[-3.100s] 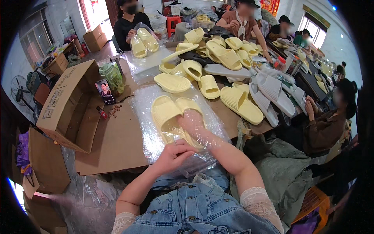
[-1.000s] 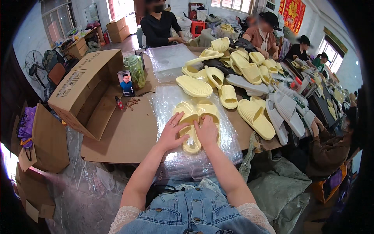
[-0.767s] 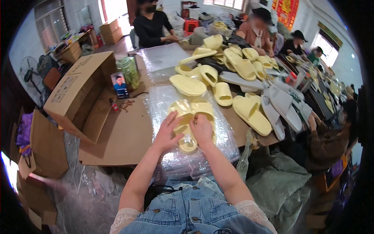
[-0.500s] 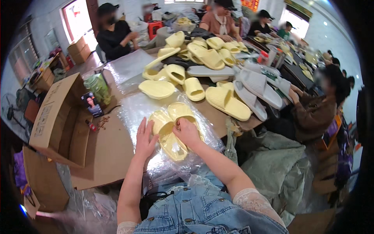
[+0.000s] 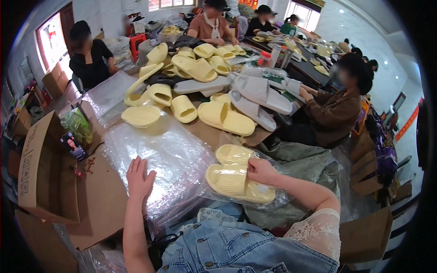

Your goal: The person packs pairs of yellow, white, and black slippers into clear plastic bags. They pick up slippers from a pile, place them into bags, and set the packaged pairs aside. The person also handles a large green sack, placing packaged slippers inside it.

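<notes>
A pair of yellow slippers (image 5: 227, 179) in a clear plastic bag hangs from my right hand (image 5: 263, 172), past the table's right front edge. My fingers are closed round the middle of the bagged pair, and the soles point to the right. My left hand (image 5: 140, 177) lies flat with fingers stretched on a stack of clear plastic bags (image 5: 154, 141). Beyond the stack is a heap of loose yellow slippers (image 5: 225, 119), with grey slippers (image 5: 261, 93) at its right side.
At the left stands an open cardboard box (image 5: 38, 168), beside a phone (image 5: 73, 146) and a green-filled jar (image 5: 77, 125). Grey-green sacking (image 5: 300, 166) lies below the table's right edge. Several people sit around the tables, one (image 5: 334, 109) close at the right.
My right hand has lifted the bagged slippers off the bag stack and carried them right, past the table edge. My left hand has let go and rests on the stack. The view has turned right.
</notes>
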`<state>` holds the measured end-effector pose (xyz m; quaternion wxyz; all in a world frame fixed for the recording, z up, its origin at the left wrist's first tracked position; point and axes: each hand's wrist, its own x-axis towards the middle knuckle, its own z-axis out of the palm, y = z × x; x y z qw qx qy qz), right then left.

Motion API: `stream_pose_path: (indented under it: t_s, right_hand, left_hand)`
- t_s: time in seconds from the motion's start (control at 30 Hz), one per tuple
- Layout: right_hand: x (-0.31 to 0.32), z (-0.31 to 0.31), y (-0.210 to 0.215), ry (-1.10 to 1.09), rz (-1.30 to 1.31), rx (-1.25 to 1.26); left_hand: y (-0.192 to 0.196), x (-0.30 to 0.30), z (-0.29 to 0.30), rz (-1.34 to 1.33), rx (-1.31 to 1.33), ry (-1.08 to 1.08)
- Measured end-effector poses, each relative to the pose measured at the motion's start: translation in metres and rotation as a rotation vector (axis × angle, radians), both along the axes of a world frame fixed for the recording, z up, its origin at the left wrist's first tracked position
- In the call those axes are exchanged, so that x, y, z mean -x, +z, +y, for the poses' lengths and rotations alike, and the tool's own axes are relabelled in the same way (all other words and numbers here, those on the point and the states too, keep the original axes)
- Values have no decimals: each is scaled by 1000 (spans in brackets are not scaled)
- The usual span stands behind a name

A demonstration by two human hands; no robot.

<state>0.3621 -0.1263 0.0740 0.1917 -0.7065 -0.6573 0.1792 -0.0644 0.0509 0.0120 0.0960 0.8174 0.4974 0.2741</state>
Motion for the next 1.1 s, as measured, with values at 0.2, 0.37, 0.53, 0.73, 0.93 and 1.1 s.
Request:
stream_pose_path:
  t_s: [0.2, 0.37, 0.53, 0.73, 0.93, 1.1]
  right_hand:
    - [-104, -46, 4, -252, 424, 233]
    - [-174, -72, -31, -646, 508, 431]
    - [-242, -85, -158, -422, 499, 457]
    - [-135, -43, -150, -262, -463, 753]
    - [-136, -20, -223, -386, -638, 426]
    - [-115, 6, -159, -492, -385, 142]
  left_hand:
    - [1, -1, 0, 41, -9, -2]
    - [2, 0, -1, 45, -22, -3]
    - [-2, 5, 0, 33, -44, 3]
    - [0, 2, -1, 46, -40, 12]
    - [-1, -3, 2, 9, -47, -33]
    - [-3, 2, 1, 13, -53, -21]
